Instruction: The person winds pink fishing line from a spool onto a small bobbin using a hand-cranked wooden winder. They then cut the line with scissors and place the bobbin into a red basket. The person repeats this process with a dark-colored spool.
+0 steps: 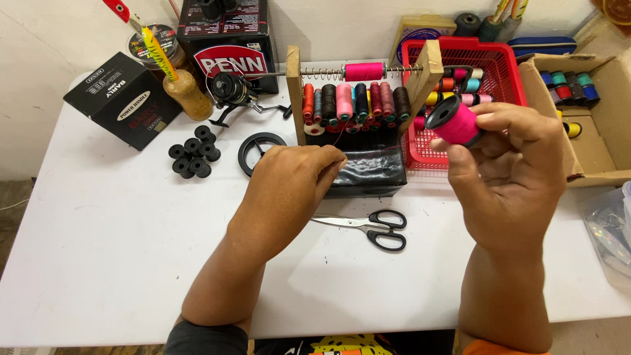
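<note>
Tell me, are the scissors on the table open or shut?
Shut: the scissors lie flat on the white table, blades together.

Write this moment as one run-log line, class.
right hand: holds pink spool | left hand: pinched by thread rack | scissors: flat on table

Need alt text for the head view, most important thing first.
A person's right hand holds up a small black-rimmed spool of bright pink thread while the left hand pinches something unseen beside a wooden rack of coloured thread spools. Black-handled scissors lie on the white table, with a red plastic basket behind.
</note>
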